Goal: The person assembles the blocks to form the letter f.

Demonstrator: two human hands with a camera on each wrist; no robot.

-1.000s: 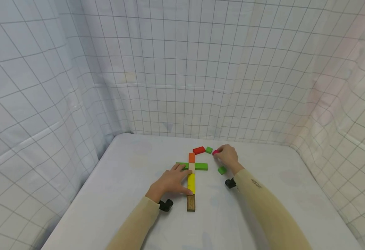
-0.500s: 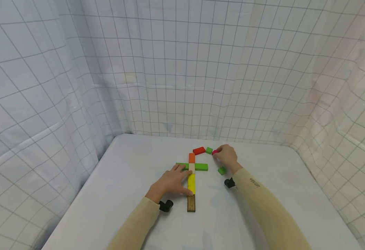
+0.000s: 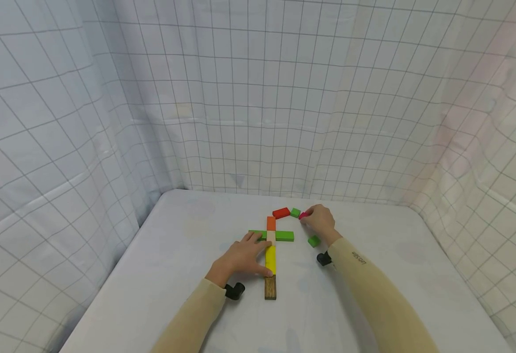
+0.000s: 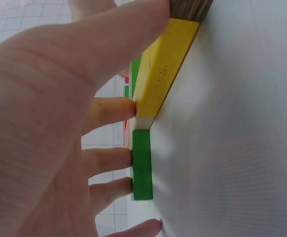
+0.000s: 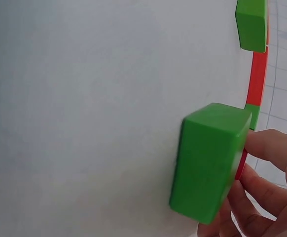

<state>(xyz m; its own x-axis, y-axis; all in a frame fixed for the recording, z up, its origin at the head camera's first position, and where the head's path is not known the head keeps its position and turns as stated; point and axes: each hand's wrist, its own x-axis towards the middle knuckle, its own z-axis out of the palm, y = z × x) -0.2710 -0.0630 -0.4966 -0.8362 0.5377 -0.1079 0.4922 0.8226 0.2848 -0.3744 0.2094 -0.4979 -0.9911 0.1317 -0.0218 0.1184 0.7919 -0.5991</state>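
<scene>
My right hand point(image 3: 322, 221) pinches a small pink block point(image 3: 302, 215) between thumb and fingers at the table's far side. Just left of it lie a small green block point(image 3: 295, 212) and a slanted red block point(image 3: 281, 213). With fingers spread, my left hand point(image 3: 241, 257) rests along a column of flat blocks: orange point(image 3: 271, 223), pale point(image 3: 270, 235), yellow point(image 3: 271, 260) and dark brown wood point(image 3: 270, 288). Its thumb touches the column near the yellow-brown joint. In the left wrist view, two fingertips lie on the left green block point(image 4: 142, 168); another green block point(image 3: 285, 236) extends to the right.
A loose green block point(image 3: 314, 240) lies below my right hand, large and close in the right wrist view. The white table point(image 3: 152, 274) meets a gridded white curtain point(image 3: 258, 122) at the back and sides.
My right hand has slid slightly left with the pink block, narrowing the gap to the small green block. The left hand has stayed in place.
</scene>
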